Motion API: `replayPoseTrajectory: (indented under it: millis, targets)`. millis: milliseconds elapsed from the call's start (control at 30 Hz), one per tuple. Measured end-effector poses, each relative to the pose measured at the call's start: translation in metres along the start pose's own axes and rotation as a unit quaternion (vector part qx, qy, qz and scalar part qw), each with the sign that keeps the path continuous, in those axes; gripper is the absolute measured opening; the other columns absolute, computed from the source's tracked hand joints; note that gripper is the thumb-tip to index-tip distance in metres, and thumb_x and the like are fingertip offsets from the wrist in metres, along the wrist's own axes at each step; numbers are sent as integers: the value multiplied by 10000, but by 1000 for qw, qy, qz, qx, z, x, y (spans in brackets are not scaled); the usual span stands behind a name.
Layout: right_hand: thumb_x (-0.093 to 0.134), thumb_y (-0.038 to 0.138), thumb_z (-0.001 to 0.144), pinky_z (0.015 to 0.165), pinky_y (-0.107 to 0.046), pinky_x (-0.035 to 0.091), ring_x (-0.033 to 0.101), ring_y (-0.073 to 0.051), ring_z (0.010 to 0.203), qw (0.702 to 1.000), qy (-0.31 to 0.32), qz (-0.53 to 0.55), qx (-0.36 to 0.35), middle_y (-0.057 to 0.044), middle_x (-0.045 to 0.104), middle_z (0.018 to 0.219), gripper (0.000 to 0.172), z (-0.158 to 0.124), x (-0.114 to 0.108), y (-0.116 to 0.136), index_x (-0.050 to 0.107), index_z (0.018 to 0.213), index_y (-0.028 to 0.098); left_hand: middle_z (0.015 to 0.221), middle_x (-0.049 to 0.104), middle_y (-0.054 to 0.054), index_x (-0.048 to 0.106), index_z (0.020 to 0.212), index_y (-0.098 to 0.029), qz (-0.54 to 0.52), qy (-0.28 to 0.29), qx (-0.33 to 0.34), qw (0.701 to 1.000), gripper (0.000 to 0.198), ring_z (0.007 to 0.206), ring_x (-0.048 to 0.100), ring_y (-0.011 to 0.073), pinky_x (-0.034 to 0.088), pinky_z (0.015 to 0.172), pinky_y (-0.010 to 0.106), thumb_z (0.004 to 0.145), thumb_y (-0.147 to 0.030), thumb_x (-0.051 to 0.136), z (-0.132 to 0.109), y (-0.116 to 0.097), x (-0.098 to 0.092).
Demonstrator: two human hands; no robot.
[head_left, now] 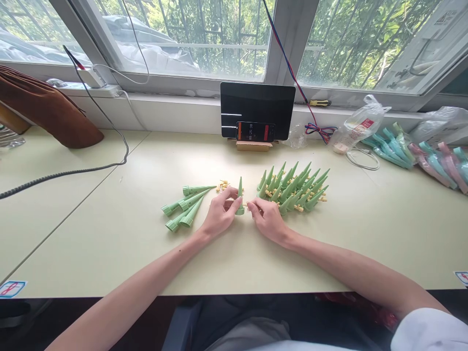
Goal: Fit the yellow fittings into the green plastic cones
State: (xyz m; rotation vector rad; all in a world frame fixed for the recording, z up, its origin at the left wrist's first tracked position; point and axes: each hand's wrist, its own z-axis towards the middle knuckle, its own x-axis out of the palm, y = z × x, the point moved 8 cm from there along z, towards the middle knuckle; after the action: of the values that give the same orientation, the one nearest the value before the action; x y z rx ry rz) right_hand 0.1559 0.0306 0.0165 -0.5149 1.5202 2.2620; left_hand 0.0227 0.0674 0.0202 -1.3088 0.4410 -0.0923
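My left hand (220,212) is closed around a green plant watering spike (240,187), which stands upright on its wide cap with the point up. Just right of it, my right hand (268,218) pinches a small yellow valve (245,204) near the spike's lower side; whether the two touch I cannot make out. Behind my left hand lies a small pile of yellow valves (222,185). To the left, several loose green spikes (183,207) lie on their sides. On the right, many spikes with yellow valves on them (292,187) stand close together in rows.
At the back of the table (146,253) a phone (255,132) with a timer leans on a black tablet (258,105). A dark cable (73,171) crosses the left side, near a brown bag (54,109). Plastic bags (360,124) and wrapped coloured items (438,161) lie back right.
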Motion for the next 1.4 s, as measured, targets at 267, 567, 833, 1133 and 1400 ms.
replayPoseTrajectory:
  millis: [267,567,833,1133,1400]
  targets:
    - [396,404,1017,531,-249,334,411,-101,485,1000,4,-11,-12,26,494,556,442,0,2,-1,489,642,189,831,553,-6,566,974,-188,6,13,12,1000,220,647,584,98,500,560,216,921,-401,554,0,-2,2]
    - [365,425,1026,528,-256,325,407,-105,499,1000,13,-27,-7,30,455,553,464,-1,4,-4,425,624,201,835,553,-3,562,970,-188,3,14,12,1000,212,646,587,99,504,564,223,919,-394,556,0,-1,2]
    - [376,418,1021,527,-254,335,409,-109,494,1000,8,-28,-3,30,468,551,443,0,3,-3,460,644,200,880,594,16,556,964,-183,9,10,10,1000,228,705,645,128,509,569,224,920,-407,552,0,-2,3]
    - [536,368,951,535,-244,441,528,-104,528,1000,-14,21,4,-22,642,834,206,-1,-3,5,560,1048,188,868,625,32,600,964,-185,23,-45,1,999,234,693,634,140,518,565,235,899,-409,586,3,2,-6]
    - [569,343,930,547,-264,478,568,-120,565,1000,-6,15,-11,-47,659,906,194,-2,1,3,568,1057,197,852,618,29,609,958,-190,27,-58,-4,998,199,677,624,139,501,543,227,883,-375,611,3,2,-8]
